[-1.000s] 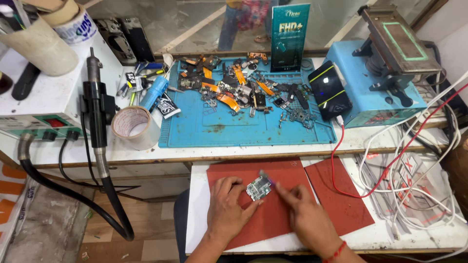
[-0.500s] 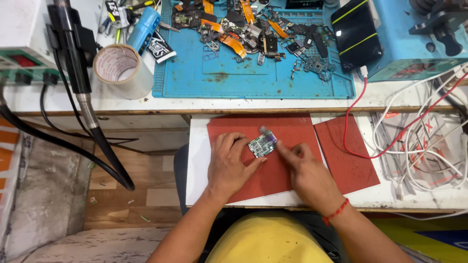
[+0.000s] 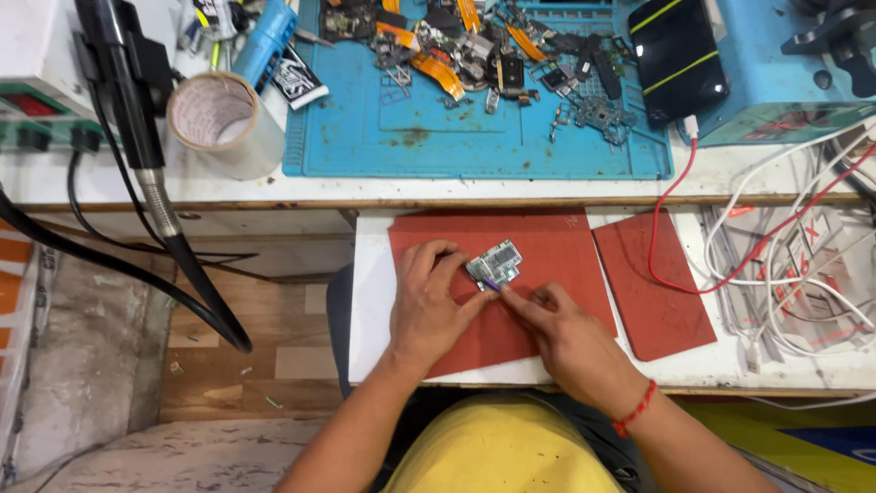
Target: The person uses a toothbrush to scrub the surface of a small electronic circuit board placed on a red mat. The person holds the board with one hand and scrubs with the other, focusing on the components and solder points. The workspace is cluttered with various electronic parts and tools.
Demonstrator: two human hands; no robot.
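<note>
Red mat (image 3: 557,246): lies on the pull-out shelf's white top, near its back edge; a small circuit board (image 3: 495,264) rests on it
Left hand (image 3: 436,306): fingers curled, pinching the board's left edge
Right hand (image 3: 566,333): fingertips pressed together on a thin purple-tipped tool (image 3: 491,284) touching the board's near edge
Blue mat (image 3: 474,128): on the bench behind, strewn with phone parts

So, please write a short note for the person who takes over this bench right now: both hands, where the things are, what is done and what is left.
Left hand: fingers pin the small circuit board flat on the large red mat.
Right hand: pinches a thin purple-tipped tool, its tip at the board's lower edge.
Nearby: smaller red mat to the right; loose parts on the blue mat above; tape roll on the left.
Done: board laid out and held.
Left: the work at the board's edge; how far it has got cannot be told.
</note>
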